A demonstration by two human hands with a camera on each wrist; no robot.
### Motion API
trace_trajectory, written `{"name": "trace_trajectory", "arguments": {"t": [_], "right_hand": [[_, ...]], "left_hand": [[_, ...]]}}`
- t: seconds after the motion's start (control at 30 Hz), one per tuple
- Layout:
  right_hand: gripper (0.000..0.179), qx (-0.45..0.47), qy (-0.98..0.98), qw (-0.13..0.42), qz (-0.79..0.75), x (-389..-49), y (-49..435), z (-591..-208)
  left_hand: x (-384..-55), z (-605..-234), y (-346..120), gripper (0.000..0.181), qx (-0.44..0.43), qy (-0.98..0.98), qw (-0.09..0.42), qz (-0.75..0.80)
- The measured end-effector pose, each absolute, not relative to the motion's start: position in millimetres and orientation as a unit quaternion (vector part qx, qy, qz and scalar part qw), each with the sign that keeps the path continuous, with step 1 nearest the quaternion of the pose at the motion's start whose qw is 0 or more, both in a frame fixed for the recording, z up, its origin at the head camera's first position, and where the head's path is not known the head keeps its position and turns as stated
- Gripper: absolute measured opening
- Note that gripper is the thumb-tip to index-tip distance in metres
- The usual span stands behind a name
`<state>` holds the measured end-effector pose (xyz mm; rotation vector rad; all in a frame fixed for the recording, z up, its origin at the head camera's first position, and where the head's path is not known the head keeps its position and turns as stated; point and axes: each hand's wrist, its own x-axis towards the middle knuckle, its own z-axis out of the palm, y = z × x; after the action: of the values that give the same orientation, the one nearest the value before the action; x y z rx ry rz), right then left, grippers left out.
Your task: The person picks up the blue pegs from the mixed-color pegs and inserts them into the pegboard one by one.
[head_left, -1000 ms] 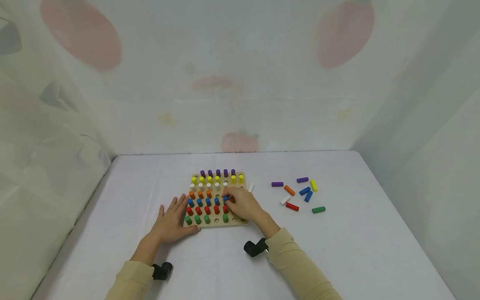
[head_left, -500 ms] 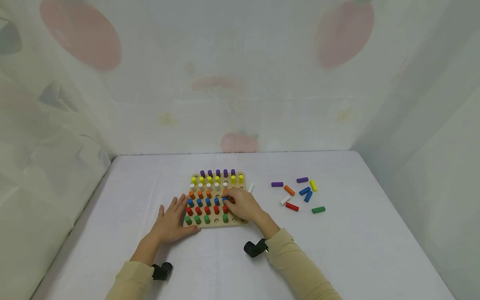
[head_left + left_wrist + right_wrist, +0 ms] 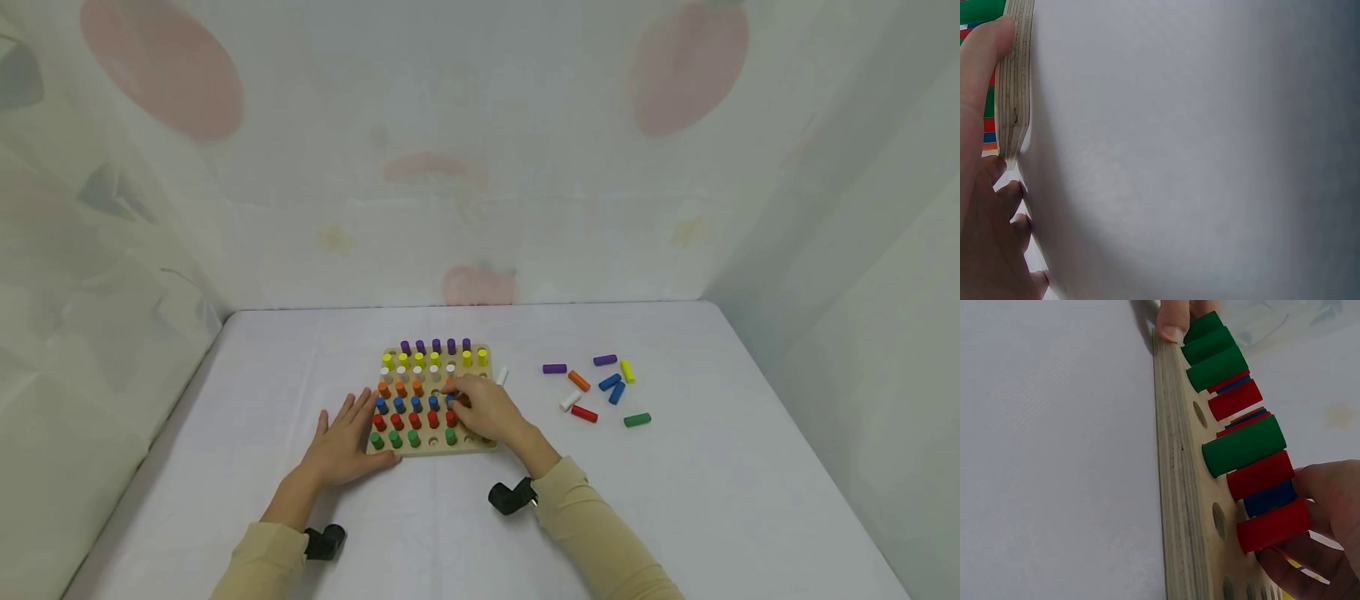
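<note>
A wooden pegboard lies on the table, holding rows of purple, yellow, white, orange, blue, red and green pegs. Over its right half, my right hand pinches a blue peg standing in the blue row. In the right wrist view, a red peg and a green peg stand close by, and the red one partly covers the fingers. My left hand rests at the board's front left corner with fingers spread, thumb along the front edge, fingertips by the left side. My right hand hides part of the board's right side.
Loose pegs lie on the table right of the board, among them a green peg, a red peg and a purple peg. A white peg lies near the board's right edge. A fabric wall rises behind the table.
</note>
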<state>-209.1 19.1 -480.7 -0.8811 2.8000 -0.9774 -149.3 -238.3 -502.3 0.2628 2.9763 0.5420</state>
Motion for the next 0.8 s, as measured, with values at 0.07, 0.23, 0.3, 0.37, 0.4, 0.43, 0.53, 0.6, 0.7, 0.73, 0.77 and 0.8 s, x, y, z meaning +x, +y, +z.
{"name": "trace_trajectory", "arguments": {"t": [0.07,0.23,0.3,0.37,0.4,0.43,0.53,0.6,0.7,0.73,0.77,0.8], "right_hand": [[0.021,-0.287,0.905,0.02,-0.314,-208,20,-479],[0.021,-0.286,0.907,0.015,-0.31,-206,21,-474],[0.02,-0.288,0.907,0.009,-0.307,-205,22,-472],[0.019,-0.288,0.908,0.001,-0.304,-204,23,-471],[0.019,-0.287,0.908,-0.002,-0.305,-203,24,-471],[0.018,-0.287,0.908,-0.006,-0.305,-203,25,-470],[0.017,-0.276,0.91,-0.004,-0.309,-201,27,-466],[0.018,-0.271,0.91,-0.005,-0.313,-199,31,-464],[0.02,-0.266,0.91,-0.01,-0.319,-197,37,-461],[0.021,-0.267,0.909,-0.015,-0.321,-197,40,-461],[0.021,-0.267,0.908,-0.02,-0.324,-197,42,-461],[0.02,-0.268,0.906,-0.024,-0.327,-197,45,-461]], "left_hand": [[-149,-502,-238,0.11,0.086,0.979,0.052,0.178],[-148,-501,-238,0.11,0.085,0.979,0.052,0.179],[-148,-500,-238,0.11,0.085,0.979,0.053,0.18],[-148,-501,-238,0.11,0.084,0.978,0.055,0.18],[-148,-501,-238,0.11,0.084,0.978,0.055,0.18],[-148,-501,-238,0.11,0.083,0.978,0.055,0.181],[-148,-502,-238,0.11,0.084,0.979,0.054,0.18],[-148,-502,-238,0.11,0.085,0.979,0.053,0.18],[-149,-502,-238,0.11,0.085,0.978,0.054,0.181],[-149,-502,-238,0.11,0.085,0.978,0.054,0.182],[-149,-502,-238,0.11,0.085,0.978,0.054,0.183],[-149,-501,-238,0.11,0.085,0.978,0.055,0.182]]}}
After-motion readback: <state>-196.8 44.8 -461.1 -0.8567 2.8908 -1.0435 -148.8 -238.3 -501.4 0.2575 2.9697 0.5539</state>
